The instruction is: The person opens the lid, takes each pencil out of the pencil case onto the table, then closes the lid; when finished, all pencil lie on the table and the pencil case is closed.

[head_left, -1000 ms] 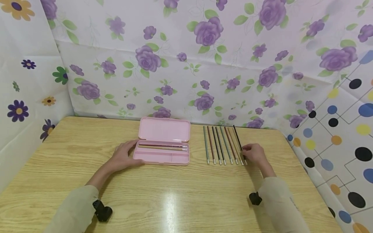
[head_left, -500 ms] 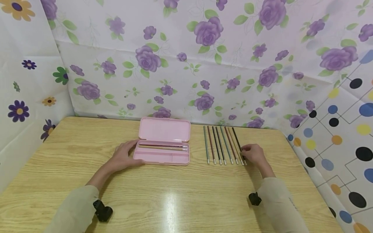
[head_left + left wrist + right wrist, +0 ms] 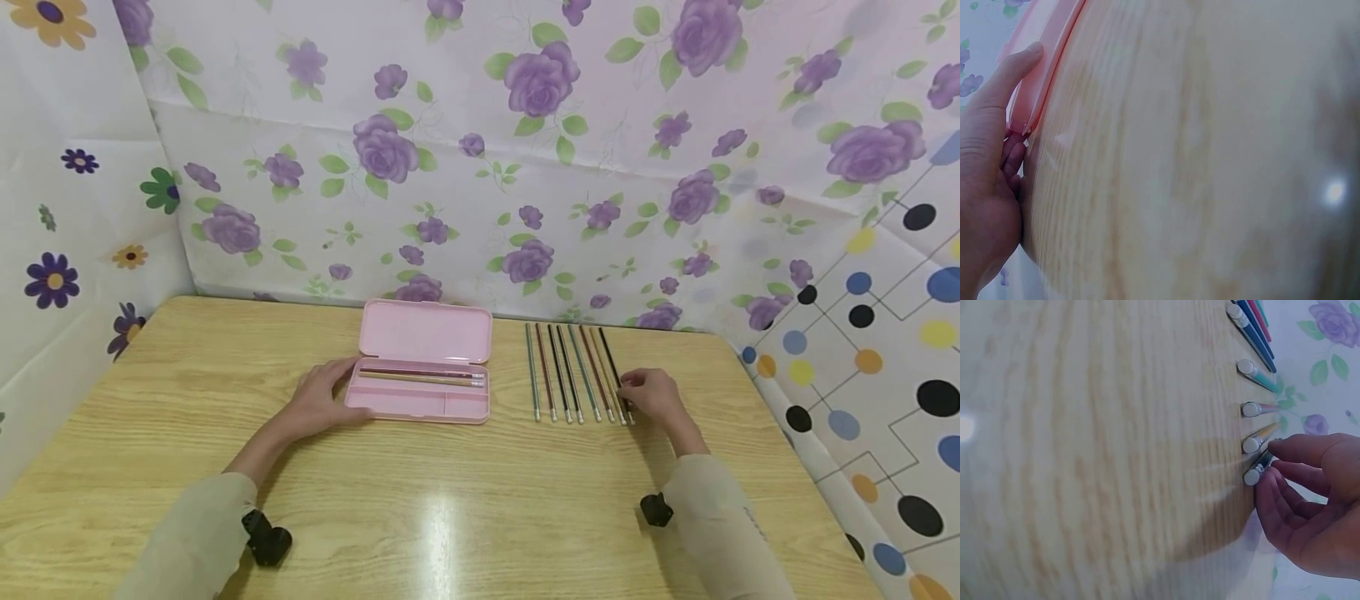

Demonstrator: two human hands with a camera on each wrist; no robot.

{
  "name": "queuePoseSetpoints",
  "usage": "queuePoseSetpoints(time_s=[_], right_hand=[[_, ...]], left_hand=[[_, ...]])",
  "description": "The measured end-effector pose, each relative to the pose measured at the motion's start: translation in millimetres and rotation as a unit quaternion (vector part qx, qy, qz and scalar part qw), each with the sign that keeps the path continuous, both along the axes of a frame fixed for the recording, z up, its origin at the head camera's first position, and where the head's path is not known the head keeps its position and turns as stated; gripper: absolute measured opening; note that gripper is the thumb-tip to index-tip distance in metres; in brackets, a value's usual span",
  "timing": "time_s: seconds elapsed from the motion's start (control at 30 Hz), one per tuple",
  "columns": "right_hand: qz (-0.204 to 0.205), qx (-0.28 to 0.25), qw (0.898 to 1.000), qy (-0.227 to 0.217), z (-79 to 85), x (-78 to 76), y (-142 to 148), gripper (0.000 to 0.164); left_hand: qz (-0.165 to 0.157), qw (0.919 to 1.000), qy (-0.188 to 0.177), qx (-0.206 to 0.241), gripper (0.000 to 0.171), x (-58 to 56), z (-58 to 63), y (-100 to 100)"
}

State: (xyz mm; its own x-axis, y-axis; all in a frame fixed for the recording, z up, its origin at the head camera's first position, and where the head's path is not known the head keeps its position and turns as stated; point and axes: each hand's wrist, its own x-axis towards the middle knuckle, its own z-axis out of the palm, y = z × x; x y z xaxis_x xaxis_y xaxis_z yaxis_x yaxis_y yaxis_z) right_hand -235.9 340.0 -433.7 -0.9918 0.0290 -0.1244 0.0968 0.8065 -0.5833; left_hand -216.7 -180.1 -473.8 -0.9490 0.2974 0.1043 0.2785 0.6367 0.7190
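An open pink pencil case [image 3: 397,403] lies on the table, its lid [image 3: 426,332] folded back. A dark red pencil [image 3: 408,372] and a gold pencil [image 3: 408,379] lie in its long rear compartment. My left hand [image 3: 315,404] grips the case's left end, thumb [image 3: 1022,59] along the front edge and fingers curled at the corner. To the right, several pencils with white erasers lie side by side, tips away from me. At the row's right end my right hand [image 3: 655,393] pinches a black pencil [image 3: 609,354] near its eraser end, beside another gold pencil [image 3: 1263,432].
The wooden table [image 3: 375,508] ends at a flower-printed sheet [image 3: 450,167] close behind the lid and pencil tips. A dotted sheet [image 3: 870,400] borders the right side. Black wrist cameras, one a black device [image 3: 266,537], sit at both sleeves.
The black pencil in my right hand has shifted slightly left and toward me, closer in line with the row. My left hand stays on the case. The head view has shifted a little.
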Motion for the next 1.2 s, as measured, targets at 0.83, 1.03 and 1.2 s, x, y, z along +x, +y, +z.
queuePoseSetpoints(time_s=[0.83, 1.03, 1.2], right_hand=[[0.157, 0.002, 0.981, 0.111, 29.9, -14.5, -110, 0.027], [0.210, -0.015, 0.971, 0.110, 28.6, -17.6, -153, 0.021], [0.265, -0.008, 0.956, 0.123, 20.8, -22.0, -185, 0.015]], left_hand=[[0.001, 1.0000, 0.002, 0.003, 0.092, -1.4, -0.3, 0], [0.003, 1.0000, 0.003, -0.001, 0.093, -0.9, -1.2, 0], [0.004, 1.0000, 0.006, -0.001, 0.092, -1.5, -2.1, 0]])
